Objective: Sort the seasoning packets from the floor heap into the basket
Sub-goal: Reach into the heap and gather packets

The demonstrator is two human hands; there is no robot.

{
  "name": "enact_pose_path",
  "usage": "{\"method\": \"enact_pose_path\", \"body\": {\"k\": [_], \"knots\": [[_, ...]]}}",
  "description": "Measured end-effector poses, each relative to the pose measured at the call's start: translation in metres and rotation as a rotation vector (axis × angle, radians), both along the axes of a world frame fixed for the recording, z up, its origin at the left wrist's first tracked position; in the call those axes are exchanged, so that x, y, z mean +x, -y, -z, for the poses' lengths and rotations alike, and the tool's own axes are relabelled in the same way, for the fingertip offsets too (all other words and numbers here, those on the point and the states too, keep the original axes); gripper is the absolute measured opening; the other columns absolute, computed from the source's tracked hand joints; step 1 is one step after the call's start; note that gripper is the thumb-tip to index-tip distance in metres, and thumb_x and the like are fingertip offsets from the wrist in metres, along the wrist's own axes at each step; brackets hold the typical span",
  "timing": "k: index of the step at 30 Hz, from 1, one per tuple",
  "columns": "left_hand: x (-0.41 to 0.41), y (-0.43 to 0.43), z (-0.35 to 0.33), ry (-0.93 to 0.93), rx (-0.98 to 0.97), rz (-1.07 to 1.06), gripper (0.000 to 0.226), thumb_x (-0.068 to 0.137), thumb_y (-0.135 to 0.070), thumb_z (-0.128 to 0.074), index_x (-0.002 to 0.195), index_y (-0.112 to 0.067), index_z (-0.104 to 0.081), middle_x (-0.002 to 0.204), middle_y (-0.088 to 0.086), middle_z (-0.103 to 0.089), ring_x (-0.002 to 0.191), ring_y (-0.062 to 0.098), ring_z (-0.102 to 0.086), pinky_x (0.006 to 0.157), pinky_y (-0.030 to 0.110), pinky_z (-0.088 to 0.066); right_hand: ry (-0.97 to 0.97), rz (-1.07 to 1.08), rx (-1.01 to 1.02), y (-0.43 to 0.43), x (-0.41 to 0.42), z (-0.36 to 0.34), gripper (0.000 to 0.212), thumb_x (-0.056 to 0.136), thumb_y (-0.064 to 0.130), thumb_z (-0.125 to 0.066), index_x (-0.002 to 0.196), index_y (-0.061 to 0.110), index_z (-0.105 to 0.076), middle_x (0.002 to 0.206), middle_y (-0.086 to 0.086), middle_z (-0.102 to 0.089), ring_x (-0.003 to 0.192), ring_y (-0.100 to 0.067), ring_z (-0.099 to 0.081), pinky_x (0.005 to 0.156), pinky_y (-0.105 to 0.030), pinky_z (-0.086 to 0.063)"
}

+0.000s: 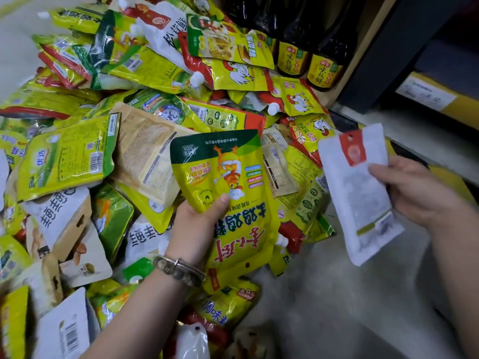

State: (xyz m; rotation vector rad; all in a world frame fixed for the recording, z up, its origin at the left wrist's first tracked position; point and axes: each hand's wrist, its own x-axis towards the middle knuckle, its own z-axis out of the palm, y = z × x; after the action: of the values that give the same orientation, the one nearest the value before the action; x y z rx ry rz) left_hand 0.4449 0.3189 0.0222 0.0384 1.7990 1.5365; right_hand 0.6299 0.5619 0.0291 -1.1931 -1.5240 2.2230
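Nearest me, the packets at the bottom edge were blurred and cut off. I saw the left hand, a bracelet on its wrist, hold a yellow packet upside down above the heap. Only the thumb showed on the front, the fingers hidden behind. The right hand gripped a white packet over the floor, thumb across its face, fingers behind it. Beyond, the heap ran out of view at left. Dark bottles stood farthest, tops cut off.

Bright even light, glare on glossy packets, dim top-rt, wide-angle warp + blur at edges.
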Motion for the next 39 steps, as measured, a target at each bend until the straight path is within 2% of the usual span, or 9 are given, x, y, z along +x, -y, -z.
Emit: {"method": "enact_pose_path", "body": {"k": [3, 6, 12, 21, 25, 28, 33, 36, 39], "knots": [[0.007, -0.006, -0.006, 0.028, 0.061, -0.049, 0.035, 0.063, -0.040, -0.067, 0.091, -0.021, -0.069, 0.091, 0.002, -0.075, 0.086, 0.023, -0.071, 0.084, 0.045, -0.054, -0.135, 0.047, -0.048, 0.030, -0.042, -0.018, 0.022, 0.055, 0.021, -0.074, 0.074, 0.011, -0.073, 0.070, -0.002, -0.073, 0.059, -0.012, -0.069, 0.052, -0.021, -0.054], [0.012, -0.010, -0.014, 0.043, 0.136, -0.089, 0.037, 0.066, -0.047, -0.067, 0.092, -0.021, -0.068, 0.087, -0.005, -0.075, 0.082, 0.014, -0.071, 0.075, 0.035, -0.055, -0.115, 0.069, -0.003, 0.070, -0.079, -0.016, 0.012, 0.081, 0.001, -0.061, 0.092, 0.005, -0.064, 0.075, -0.004, -0.073, 0.064, -0.016, -0.069, 0.060, -0.030, -0.058], [0.007, -0.005, -0.022, -0.003, 0.156, -0.175, 0.016, 0.076, -0.005, -0.068, 0.090, -0.012, -0.068, 0.085, 0.001, -0.075, 0.078, 0.019, -0.072, 0.071, 0.036, -0.059, -0.034, 0.078, 0.159, 0.120, -0.119, -0.011, 0.012, 0.083, 0.006, -0.068, 0.080, 0.017, -0.064, 0.083, -0.007, -0.073, 0.073, -0.021, -0.068, 0.067, -0.040, -0.056], [-0.020, 0.069, -0.039, -0.154, 0.147, -0.584, 0.019, 0.074, -0.018, -0.068, 0.093, -0.017, -0.066, 0.082, -0.010, -0.074, 0.074, 0.011, -0.072, 0.057, 0.026, -0.058, 0.012, -0.115, 0.738, 0.123, -0.236, -0.036, 0.011, 0.084, 0.012, -0.063, 0.091, 0.020, -0.059, 0.073, 0.015, -0.050, 0.078, -0.013, -0.053, 0.063, -0.024, -0.039], [-0.033, 0.094, -0.043, -0.164, 0.140, -0.767, 0.005, 0.087, -0.015, -0.062, 0.091, -0.016, -0.064, 0.078, -0.014, -0.073, 0.070, 0.006, -0.070, 0.055, 0.023, -0.056, 0.363, -0.520, 0.885, 0.139, -0.287, -0.037, 0.064, 0.076, 0.045, -0.072, 0.128, 0.017, -0.047, 0.126, -0.005, -0.053, 0.117, -0.026, -0.050, 0.090, -0.036, -0.044], [-0.043, 0.105, -0.042, -0.149, 0.146, -0.809, 0.005, 0.087, -0.019, -0.063, 0.088, -0.016, -0.066, 0.087, -0.008, -0.074, 0.081, 0.014, -0.072, 0.063, 0.031, -0.060, 0.553, -0.638, 1.016, 0.152, -0.297, -0.036, 0.091, 0.068, 0.053, -0.077, 0.138, 0.013, -0.034, 0.137, -0.009, -0.047, 0.126, -0.029, -0.045, 0.099, -0.042, -0.038], [-0.053, 0.105, -0.039, -0.071, 0.172, -0.750, 0.010, 0.084, -0.021, -0.067, 0.092, -0.016, -0.066, 0.091, -0.003, -0.075, 0.083, 0.016, -0.072, 0.070, 0.034, -0.058, 0.444, -0.560, 0.849, 0.136, -0.283, -0.033, 0.037, 0.076, 0.036, -0.076, 0.099, 0.013, -0.061, 0.098, -0.008, -0.061, 0.098, -0.027, -0.061, 0.062, -0.030, -0.040], [-0.056, 0.097, -0.042, 0.012, 0.226, -0.685, 0.046, 0.068, -0.026, -0.077, 0.110, -0.011, -0.066, 0.108, 0.006, -0.071, 0.097, 0.025, -0.069, 0.090, 0.045, -0.050, 0.270, -0.417, 0.686, 0.109, -0.255, -0.042, 0.028, 0.078, 0.023, -0.074, 0.097, 0.007, -0.063, 0.096, -0.008, -0.064, 0.090, -0.025, -0.061, 0.071, -0.034, -0.047], [-0.057, 0.072, -0.052, 0.009, 0.244, -0.556, 0.041, 0.073, -0.027, -0.070, 0.110, -0.011, -0.067, 0.107, 0.006, -0.072, 0.093, 0.023, -0.070, 0.084, 0.040, -0.053, 0.163, -0.255, 0.686, 0.076, -0.216, -0.069, 0.017, 0.082, 0.016, -0.072, 0.094, 0.015, -0.060, 0.088, -0.002, -0.063, 0.080, -0.017, -0.059, 0.062, -0.021, -0.045]]}}
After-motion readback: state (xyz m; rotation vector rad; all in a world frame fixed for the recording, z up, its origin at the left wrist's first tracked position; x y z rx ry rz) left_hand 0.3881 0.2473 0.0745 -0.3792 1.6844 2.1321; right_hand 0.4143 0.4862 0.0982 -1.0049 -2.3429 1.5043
